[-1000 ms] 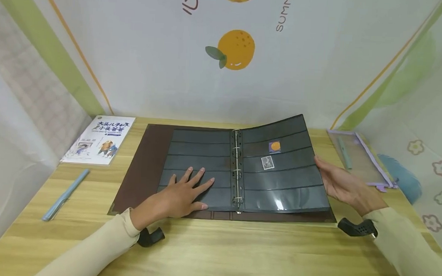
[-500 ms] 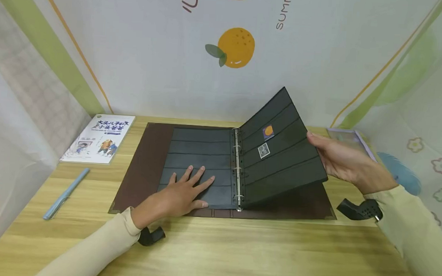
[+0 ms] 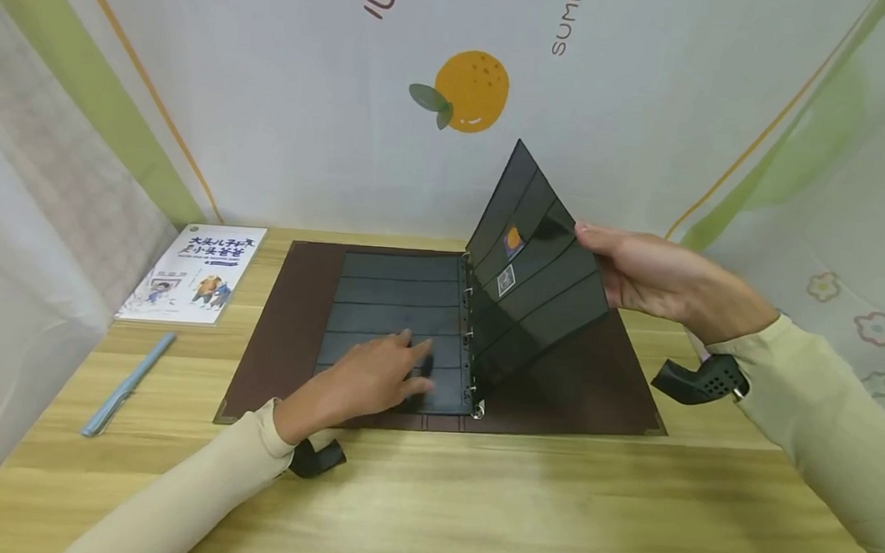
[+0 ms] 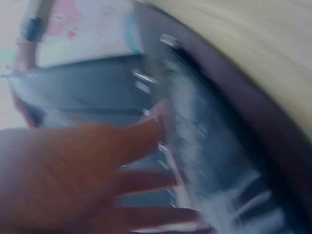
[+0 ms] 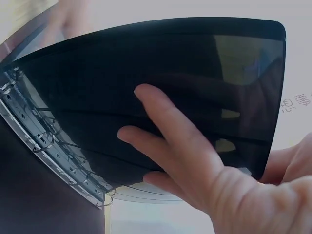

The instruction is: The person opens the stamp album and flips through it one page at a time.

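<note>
A brown ring-binder stamp album [image 3: 274,334] lies spread on the table. My right hand [image 3: 660,280] holds a raised black stock page [image 3: 562,287] by its outer edge, thumb on the front. Behind it, in the right wrist view, my fingers [image 5: 180,131] lie across the page's back. Two small stamps show on this page: an orange-and-purple one [image 3: 513,242] and a grey one [image 3: 506,281]. My left hand [image 3: 370,377], fingers extended, is over the lower part of the left-hand page [image 3: 404,291], beside the metal rings [image 3: 468,336]. Its contact is unclear; the left wrist view is blurred.
A white picture book [image 3: 190,276] and a blue pen [image 3: 129,385] lie left of the album on the wooden table [image 3: 476,504]. A printed cloth [image 3: 330,137] hangs behind. My right forearm [image 3: 797,395] mostly covers the right side's purple-edged pouch.
My right hand has lifted the page from nearly flat to steeply upright and carried it leftward, baring the right cover. My left hand has shifted slightly right, with its fingers less spread.
</note>
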A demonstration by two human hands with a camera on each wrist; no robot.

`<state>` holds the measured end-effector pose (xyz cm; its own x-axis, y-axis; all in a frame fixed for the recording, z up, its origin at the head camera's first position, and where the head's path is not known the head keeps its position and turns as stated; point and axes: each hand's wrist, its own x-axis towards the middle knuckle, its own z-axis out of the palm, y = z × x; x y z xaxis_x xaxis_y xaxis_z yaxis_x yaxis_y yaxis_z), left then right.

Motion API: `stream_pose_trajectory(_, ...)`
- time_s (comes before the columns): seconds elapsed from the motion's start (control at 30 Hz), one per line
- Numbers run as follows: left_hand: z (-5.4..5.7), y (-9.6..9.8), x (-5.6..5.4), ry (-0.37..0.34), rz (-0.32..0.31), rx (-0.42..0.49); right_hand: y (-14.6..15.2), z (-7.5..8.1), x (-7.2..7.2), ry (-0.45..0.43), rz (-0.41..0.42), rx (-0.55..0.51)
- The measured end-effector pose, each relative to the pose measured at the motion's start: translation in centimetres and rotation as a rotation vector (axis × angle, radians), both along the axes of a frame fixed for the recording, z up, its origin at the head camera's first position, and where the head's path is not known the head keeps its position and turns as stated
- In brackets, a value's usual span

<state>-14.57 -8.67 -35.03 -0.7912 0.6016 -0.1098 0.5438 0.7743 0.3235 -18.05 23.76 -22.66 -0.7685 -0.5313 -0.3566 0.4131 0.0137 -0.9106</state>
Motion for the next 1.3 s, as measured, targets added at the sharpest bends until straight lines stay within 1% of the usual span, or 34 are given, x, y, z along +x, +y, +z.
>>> stream_pose_trajectory(0.03, 0.6, 0.8, 0.1, 0.029, -0.008, 0.108, -0.1, 0.0, 0.0, -0.002, -0.004, 0.0)
stream_pose_trajectory(0.1, 1.9, 2.7, 0.5, 0.072, -0.052, 0.325, -0.2, 0.1, 0.1, 0.001, -0.008, 0.009)
stream_pose_trajectory(0.13, 2.6, 3.8, 0.7, 0.075, -0.081, 0.409, -0.1, 0.1, 0.1, 0.008, -0.004, 0.019)
stream_pose_trajectory(0.17, 3.3, 4.7, 0.9, 0.061, -0.104, 0.468, -0.1, 0.1, 0.1, 0.014, 0.001, 0.027)
stream_pose_trajectory(0.23, 4.3, 6.4, 1.2, 0.041, -0.142, 0.524, -0.3, 0.1, 0.1, 0.027, 0.012, 0.047)
stream_pose_trajectory(0.3, 4.9, 7.6, 1.3, 0.014, -0.148, 0.521, -0.7, 0.2, 0.2, 0.046, 0.03, 0.074)
stream_pose_trajectory(0.37, 5.1, 8.4, 1.1, -0.016, -0.141, 0.51, -1.1, 0.2, 0.3, 0.063, 0.055, 0.093)
stream_pose_trajectory(0.47, 5.1, 8.5, 1.0, -0.038, -0.119, 0.52, -2.0, 0.3, 0.4, 0.092, 0.126, 0.099)
stream_pose_trajectory(0.57, 5.4, 8.0, 1.2, -0.049, -0.075, 0.586, -2.7, 0.2, 0.4, 0.113, 0.189, 0.073)
stream_pose_trajectory(0.67, 6.3, 7.2, 1.2, -0.068, 0.026, 0.672, -3.5, 0.0, 0.4, 0.137, 0.204, 0.068)
stream_pose_trajectory(0.73, 7.1, 6.4, 1.1, -0.139, 0.084, 0.76, -4.2, -0.3, 0.5, 0.172, 0.202, 0.102)
stream_pose_trajectory(0.8, 8.0, 5.5, 0.7, -0.241, 0.142, 0.853, -5.0, -0.7, 0.7, 0.22, 0.21, 0.129)
stream_pose_trajectory(0.9, 9.0, 3.8, -0.1, -0.419, 0.209, 1.005, -6.2, -1.6, 1.0, 0.348, 0.229, 0.224)
stream_pose_trajectory(0.93, 9.2, 3.3, -0.3, -0.456, 0.23, 1.031, -6.7, -1.9, 1.2, 0.388, 0.237, 0.252)
stream_pose_trajectory(1.0, 9.4, 2.0, -0.7, -0.505, 0.264, 1.055, -7.6, -2.7, 1.5, 0.464, 0.259, 0.3)
stream_pose_trajectory(1.03, 9.4, 1.4, -0.9, -0.516, 0.293, 1.049, -8.0, -3.1, 1.6, 0.495, 0.273, 0.314)
stream_pose_trajectory(1.07, 9.3, 0.7, -1.0, -0.519, 0.316, 1.031, -8.5, -3.5, 1.7, 0.512, 0.286, 0.318)
stream_pose_trajectory(1.2, 8.3, -2.0, -1.3, -0.515, 0.41, 0.945, -9.5, -5.5, 1.6, 0.538, 0.332, 0.278)
stream_pose_trajectory(1.27, 7.9, -3.2, -1.5, -0.498, 0.454, 0.916, -9.3, -6.3, 1.6, 0.556, 0.33, 0.305)
stream_pose_trajectory(1.3, 7.6, -3.7, -1.6, -0.498, 0.469, 0.918, -9.1, -6.7, 1.6, 0.574, 0.319, 0.334)
